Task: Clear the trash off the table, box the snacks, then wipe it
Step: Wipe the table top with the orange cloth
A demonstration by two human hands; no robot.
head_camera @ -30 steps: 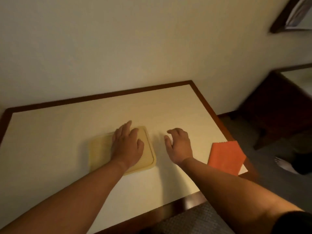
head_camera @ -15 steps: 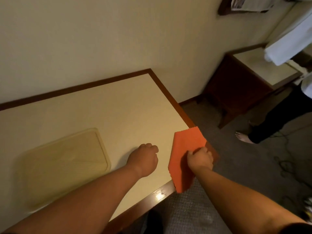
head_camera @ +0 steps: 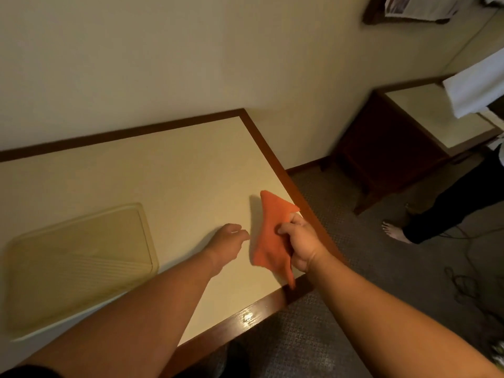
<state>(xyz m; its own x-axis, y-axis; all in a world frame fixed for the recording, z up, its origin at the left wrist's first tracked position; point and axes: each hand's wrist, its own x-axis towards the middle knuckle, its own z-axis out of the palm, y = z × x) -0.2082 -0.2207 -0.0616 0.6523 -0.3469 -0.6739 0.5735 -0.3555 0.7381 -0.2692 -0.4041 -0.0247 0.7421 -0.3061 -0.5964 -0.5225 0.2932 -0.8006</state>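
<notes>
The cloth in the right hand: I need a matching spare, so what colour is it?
Plain orange cloth, head view.

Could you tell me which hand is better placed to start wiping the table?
Right. The right hand already grips the orange cloth above the table; the left hand is empty.

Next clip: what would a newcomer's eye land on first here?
The orange cloth, pinched up off the table near its right edge by the right hand. Next, the left hand beside it, loosely curled and empty, and the pale container lid lying flat at the left.
</notes>
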